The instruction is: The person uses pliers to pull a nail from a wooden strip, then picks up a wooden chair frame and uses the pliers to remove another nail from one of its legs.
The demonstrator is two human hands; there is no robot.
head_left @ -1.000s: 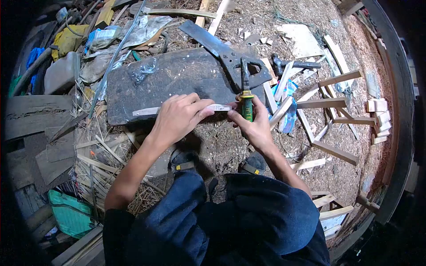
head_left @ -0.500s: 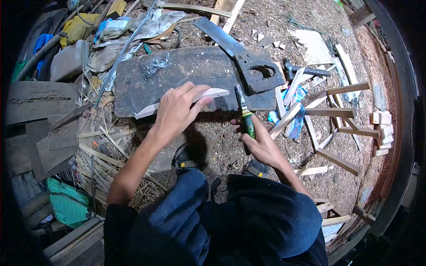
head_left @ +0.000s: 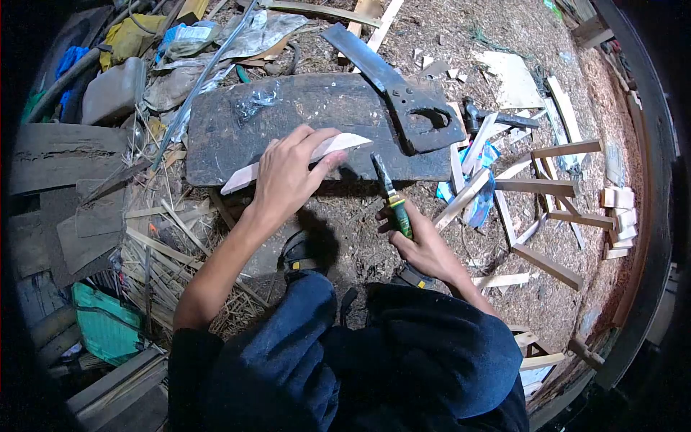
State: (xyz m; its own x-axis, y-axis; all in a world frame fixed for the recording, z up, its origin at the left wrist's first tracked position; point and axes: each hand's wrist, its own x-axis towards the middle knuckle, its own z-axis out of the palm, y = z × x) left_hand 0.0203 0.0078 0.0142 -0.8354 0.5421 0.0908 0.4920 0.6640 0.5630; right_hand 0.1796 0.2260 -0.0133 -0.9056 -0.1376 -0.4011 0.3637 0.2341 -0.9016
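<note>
My left hand (head_left: 291,162) is wrapped over a pale strip of wood (head_left: 347,142) with slanted ends, above the near part of a dark wooden board (head_left: 324,101). The palm hides the strip's middle. In my right hand (head_left: 421,245) is a chisel (head_left: 394,199) with a green handle and yellow collar. Its blade points up and to the left, with the tip near the board's front edge, a little apart from the strip's right end. A handsaw (head_left: 392,90) lies across the board's right side, its handle toward me.
A hammer (head_left: 504,117) lies right of the board among wood offcuts. A wooden frame with several legs (head_left: 540,186) rests on the shavings. At left are a plastic jug (head_left: 113,92), stacked planks (head_left: 68,158) and a green container (head_left: 106,325).
My left hand has turned the strip so a broader pale face shows. The chisel's blade has tipped to the left and drawn slightly back toward me.
</note>
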